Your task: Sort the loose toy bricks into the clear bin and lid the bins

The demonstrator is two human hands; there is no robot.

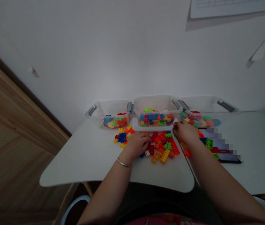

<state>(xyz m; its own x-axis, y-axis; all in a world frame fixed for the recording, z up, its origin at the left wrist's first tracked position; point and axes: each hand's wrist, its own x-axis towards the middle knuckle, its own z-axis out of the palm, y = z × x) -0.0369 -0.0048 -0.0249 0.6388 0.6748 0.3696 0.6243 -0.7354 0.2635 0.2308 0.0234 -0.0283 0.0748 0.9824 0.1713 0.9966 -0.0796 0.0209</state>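
A loose pile of toy building bricks (164,156) in red, orange, yellow, green and blue lies on the white table. My left hand (138,143), with a bangle at the wrist, rests at the pile's left side. Its fingers are curled down among the bricks, and what is under them is hidden. Across the table gap, my right hand (186,132) is closed at the fingertips around a dark red brick (175,127), only partly visible. Beside the right wrist, more bricks (209,143) lie on a tablet (226,150).
Behind the pile stand three clear bins: the left bin (109,107), the middle bin (155,103) on a white lid, and the right bin (204,103), each holding colourful plastic pieces. Two white tables (76,156) meet at a narrow gap. A wooden panel (17,140) is at left.
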